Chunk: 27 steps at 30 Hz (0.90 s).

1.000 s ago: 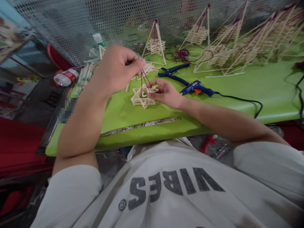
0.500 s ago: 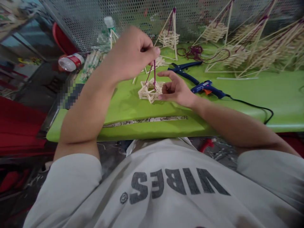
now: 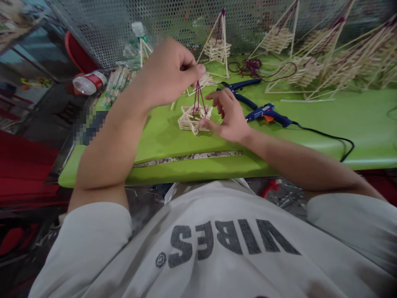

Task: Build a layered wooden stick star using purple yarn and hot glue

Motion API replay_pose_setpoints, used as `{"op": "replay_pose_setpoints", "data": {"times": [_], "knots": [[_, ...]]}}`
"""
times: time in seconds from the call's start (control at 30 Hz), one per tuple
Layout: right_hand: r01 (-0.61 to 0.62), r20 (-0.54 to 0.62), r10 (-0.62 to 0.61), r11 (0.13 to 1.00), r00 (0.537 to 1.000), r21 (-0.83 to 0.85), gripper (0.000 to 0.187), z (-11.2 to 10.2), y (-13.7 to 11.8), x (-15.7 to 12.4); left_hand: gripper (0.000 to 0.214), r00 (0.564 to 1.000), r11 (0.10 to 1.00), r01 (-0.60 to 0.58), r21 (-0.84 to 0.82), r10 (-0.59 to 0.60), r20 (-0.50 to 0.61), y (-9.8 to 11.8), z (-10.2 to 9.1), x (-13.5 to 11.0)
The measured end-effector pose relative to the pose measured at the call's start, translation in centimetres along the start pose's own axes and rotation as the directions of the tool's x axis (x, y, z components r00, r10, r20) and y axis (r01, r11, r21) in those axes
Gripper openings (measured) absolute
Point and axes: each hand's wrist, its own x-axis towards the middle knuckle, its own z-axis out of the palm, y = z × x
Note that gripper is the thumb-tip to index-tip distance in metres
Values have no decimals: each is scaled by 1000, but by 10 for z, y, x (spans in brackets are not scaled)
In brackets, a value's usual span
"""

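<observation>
My left hand [image 3: 176, 72] is raised over the table, thumb and finger pinched on the top of a purple string [image 3: 197, 97]. The string runs down in several taut strands to a star-shaped frame of stacked wooden sticks [image 3: 187, 120], held level at or just above the green table; I cannot tell whether it touches. My right hand [image 3: 231, 116] is at the frame's right side, fingers apart and curved, the thumb tip at its near right edge. Nothing is gripped in that hand. Beyond it lie dark blue pliers [image 3: 245, 93] and a blue glue gun [image 3: 268, 114].
Finished stick stands with hanging stars [image 3: 217, 47] line the back and right, against a perforated metal panel [image 3: 186, 25]. A purple string tangle [image 3: 251, 67], a clear glue stick [image 3: 307, 100], loose sticks and bottles [image 3: 89, 82] lie about. The glue gun's cord [image 3: 328, 134] trails right. The green cover [image 3: 366, 132] has a slit [image 3: 189, 158].
The star frame has turned a little, and its strings now spread apart into a cone. My right hand has opened somewhat, fingers lifted from the frame's side. My left hand keeps its pinch.
</observation>
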Motion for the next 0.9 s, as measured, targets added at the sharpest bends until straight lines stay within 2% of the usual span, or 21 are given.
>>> {"op": "replay_pose_setpoints", "data": {"times": [0.2, 0.27, 0.33, 0.4, 0.47, 0.73, 0.9], "knots": [[-4, 38, 4, 1000, 999, 3, 80, 8, 8, 0, 53, 996, 996, 83, 16, -83, 25, 11, -2, 1], [-13, 47, 13, 1000, 999, 6, 80, 9, 11, 0, 53, 985, 983, 165, 81, -168, 28, 12, -4, 0], [-12, 53, 12, 1000, 999, 5, 80, 9, 13, 0, 51, 989, 987, 136, 81, -141, 52, 12, -7, -3], [-5, 57, 5, 1000, 998, -1, 81, 8, 14, 0, 53, 998, 999, 41, 24, -42, 53, 9, -9, -7], [3, 57, -3, 1000, 998, -3, 82, 8, 14, 0, 54, 999, 1000, -1, -7, 1, 46, 6, -11, -10], [-28, 54, 27, 999, 998, 21, 85, 4, 8, -2, 49, 998, 1000, 16, -9, -15, 56, 0, -9, -10], [-25, 73, 24, 999, 997, 22, 76, 7, 9, -3, 46, 998, 999, 17, -43, -15, 60, 3, -9, -11]]}}
